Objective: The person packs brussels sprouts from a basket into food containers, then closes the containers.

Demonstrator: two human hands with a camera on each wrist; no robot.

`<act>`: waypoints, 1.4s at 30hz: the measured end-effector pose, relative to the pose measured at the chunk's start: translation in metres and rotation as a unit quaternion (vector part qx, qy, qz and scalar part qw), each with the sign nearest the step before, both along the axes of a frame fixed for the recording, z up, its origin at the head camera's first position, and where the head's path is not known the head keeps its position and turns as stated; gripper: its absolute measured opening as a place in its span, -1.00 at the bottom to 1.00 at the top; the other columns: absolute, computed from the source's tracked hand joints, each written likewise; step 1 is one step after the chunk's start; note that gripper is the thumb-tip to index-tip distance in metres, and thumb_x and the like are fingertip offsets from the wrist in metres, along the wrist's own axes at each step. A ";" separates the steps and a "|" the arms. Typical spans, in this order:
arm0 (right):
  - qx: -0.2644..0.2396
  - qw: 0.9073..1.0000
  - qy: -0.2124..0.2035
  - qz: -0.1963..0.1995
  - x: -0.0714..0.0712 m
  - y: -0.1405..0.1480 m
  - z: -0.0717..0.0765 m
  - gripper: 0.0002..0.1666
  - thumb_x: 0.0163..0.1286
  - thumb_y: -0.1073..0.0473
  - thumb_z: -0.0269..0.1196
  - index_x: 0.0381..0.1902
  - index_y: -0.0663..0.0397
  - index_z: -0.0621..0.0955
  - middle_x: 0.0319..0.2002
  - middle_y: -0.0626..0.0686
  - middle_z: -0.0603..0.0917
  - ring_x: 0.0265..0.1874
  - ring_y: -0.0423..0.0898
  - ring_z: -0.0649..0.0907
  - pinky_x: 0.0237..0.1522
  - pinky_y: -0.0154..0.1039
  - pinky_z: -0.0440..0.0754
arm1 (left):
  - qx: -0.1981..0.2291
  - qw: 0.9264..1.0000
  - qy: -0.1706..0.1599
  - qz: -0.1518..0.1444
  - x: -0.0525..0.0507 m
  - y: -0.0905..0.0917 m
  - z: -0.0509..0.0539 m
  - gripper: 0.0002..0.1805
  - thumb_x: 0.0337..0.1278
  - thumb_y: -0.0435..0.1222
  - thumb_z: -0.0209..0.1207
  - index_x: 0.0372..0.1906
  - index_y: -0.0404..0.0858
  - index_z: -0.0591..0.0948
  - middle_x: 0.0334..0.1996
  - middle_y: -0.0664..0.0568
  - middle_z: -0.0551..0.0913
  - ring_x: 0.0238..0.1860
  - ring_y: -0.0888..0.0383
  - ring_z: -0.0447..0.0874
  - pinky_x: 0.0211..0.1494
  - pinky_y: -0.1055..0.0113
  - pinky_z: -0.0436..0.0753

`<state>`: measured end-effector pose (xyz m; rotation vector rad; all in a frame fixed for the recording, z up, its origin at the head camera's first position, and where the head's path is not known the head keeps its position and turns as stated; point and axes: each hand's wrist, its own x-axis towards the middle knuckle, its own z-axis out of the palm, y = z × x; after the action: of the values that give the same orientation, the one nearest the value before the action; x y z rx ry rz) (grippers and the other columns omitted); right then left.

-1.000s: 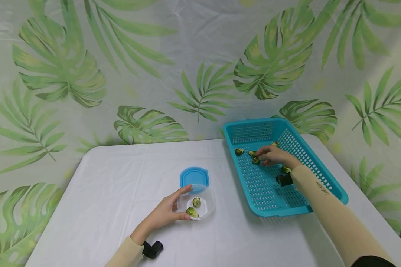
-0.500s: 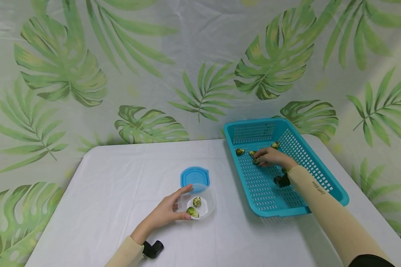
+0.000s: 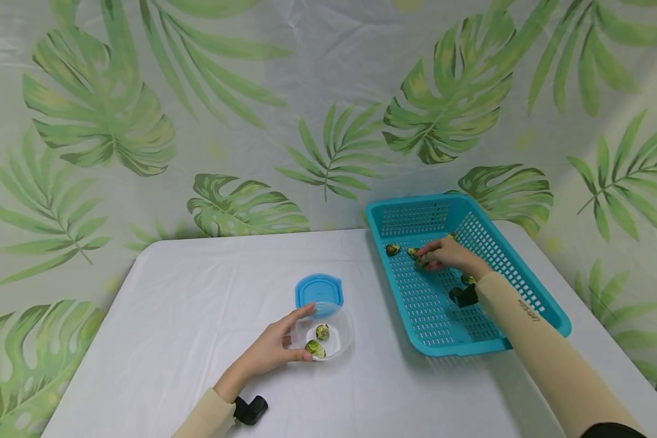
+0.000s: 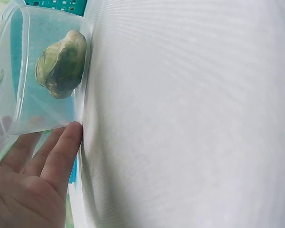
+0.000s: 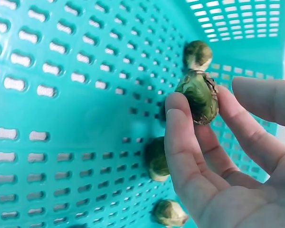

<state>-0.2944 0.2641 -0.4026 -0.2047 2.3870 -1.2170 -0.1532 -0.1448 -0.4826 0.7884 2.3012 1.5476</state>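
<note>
On the white table a clear plastic container (image 3: 339, 331) holds two Brussels sprouts (image 3: 322, 331); the left hand (image 3: 271, 348) grips its left side between thumb and fingers. In the left wrist view one sprout (image 4: 61, 65) shows through the container wall, with the left hand (image 4: 35, 171) against it. Over the teal basket (image 3: 429, 351) the right hand (image 3: 449, 255) reaches in. The right wrist view shows the right hand (image 5: 228, 156) pinching a sprout (image 5: 199, 97) in its fingertips, while other sprouts (image 5: 198, 54) lie on the basket floor around it.
A blue lid (image 3: 319, 287) lies just behind the container, partly seen through it. Several sprouts (image 3: 392, 249) are spread in the basket, which stands at the table's right side. A leaf-patterned sheet (image 3: 241, 121) hangs behind the table (image 3: 197, 292).
The right hand's fingers have shifted slightly among the sprouts and now cover most of one of them. The left hand and the container have stayed in place.
</note>
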 end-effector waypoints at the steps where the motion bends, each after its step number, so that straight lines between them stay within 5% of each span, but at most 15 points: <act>1: -0.005 1.000 0.001 0.003 0.000 0.001 0.001 -0.59 0.47 0.32 0.00 0.16 0.54 0.43 0.12 0.43 0.46 -0.02 0.27 0.57 0.04 0.08 0.55 | 0.000 1.000 0.000 0.000 0.000 0.000 0.000 -0.03 -0.01 -0.18 0.41 0.50 -0.02 0.13 0.41 0.02 0.23 0.43 -0.06 0.02 0.22 -0.12 0.39; 13: -0.049 0.998 0.034 0.005 0.009 0.003 0.015 -0.59 0.48 0.31 0.02 0.18 0.50 0.40 0.12 0.41 0.44 0.07 0.32 0.49 0.08 0.10 0.51 | 0.001 1.000 0.002 0.001 0.001 0.000 -0.001 -0.02 -0.02 -0.18 0.41 0.50 -0.05 0.13 0.41 0.00 0.23 0.43 -0.07 0.02 0.22 -0.09 0.40; 26: -0.067 0.995 0.070 0.024 0.026 -0.004 0.030 -0.66 0.47 0.26 0.08 0.09 0.40 0.46 0.03 0.31 0.47 -0.17 -0.02 0.57 -0.07 -0.04 0.62 | 0.008 1.000 0.004 -0.001 0.000 0.000 -0.001 -0.02 -0.03 -0.20 0.42 0.50 -0.02 0.14 0.41 -0.01 0.24 0.43 -0.07 0.03 0.22 -0.08 0.41; 42: -0.121 0.987 0.077 0.068 0.049 -0.029 0.043 -0.69 0.45 0.27 0.13 0.02 0.43 0.48 -0.03 0.31 0.50 -0.15 0.16 0.57 -0.13 -0.05 0.63 | 0.007 1.000 0.007 0.003 0.000 0.001 0.000 -0.02 -0.03 -0.20 0.42 0.49 -0.04 0.15 0.40 -0.01 0.25 0.42 -0.08 0.04 0.22 -0.07 0.42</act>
<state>-0.2455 0.2354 -0.3600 -0.5471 2.3020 -1.4692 -0.1530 -0.1442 -0.4830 0.8000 2.3063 1.5676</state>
